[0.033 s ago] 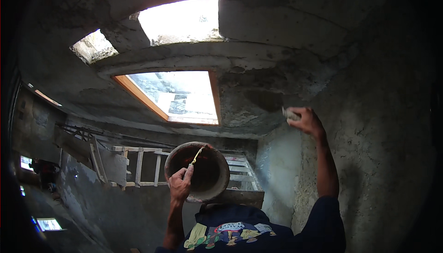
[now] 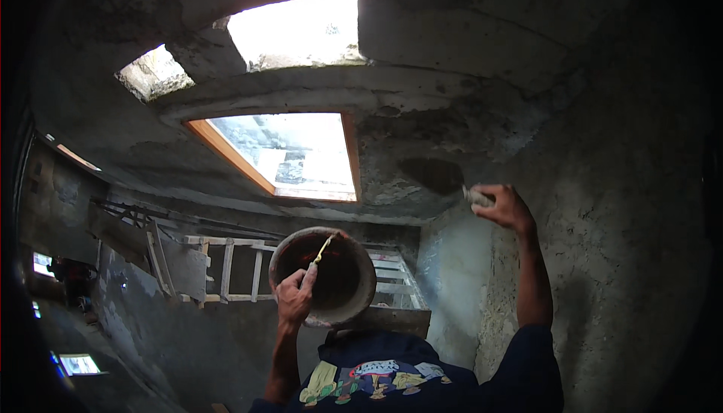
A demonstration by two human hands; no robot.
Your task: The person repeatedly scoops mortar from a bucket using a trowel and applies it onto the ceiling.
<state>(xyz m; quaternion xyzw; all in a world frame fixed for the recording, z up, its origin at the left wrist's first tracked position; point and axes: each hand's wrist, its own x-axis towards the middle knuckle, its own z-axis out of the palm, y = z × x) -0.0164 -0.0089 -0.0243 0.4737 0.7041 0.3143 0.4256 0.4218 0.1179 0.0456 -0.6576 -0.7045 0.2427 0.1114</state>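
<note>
My left hand (image 2: 294, 295) is closed on the thin yellowish handle (image 2: 324, 249) of a round, worn bucket (image 2: 364, 277). That bucket hangs in front of my chest with its mouth facing up; its inside is dark, so the contents are hard to make out. Raised to the right, my right hand (image 2: 506, 207) grips the pale handle of a trowel (image 2: 433, 176). The trowel's dark, leaf-shaped blade points left, at the rough grey wall right of the window. Whether the blade touches the wall, I cannot tell.
A wood-framed window (image 2: 351, 157) is set in the wall, with bright openings (image 2: 297, 33) above it. Below and behind the bucket lies a wooden ladder-like frame (image 2: 227, 270). Another rough wall (image 2: 602, 262) rises close on my right.
My right hand and the trowel have shifted slightly down and to the right, and the blade's outline shows more clearly. The left hand still holds the bucket in nearly the same place.
</note>
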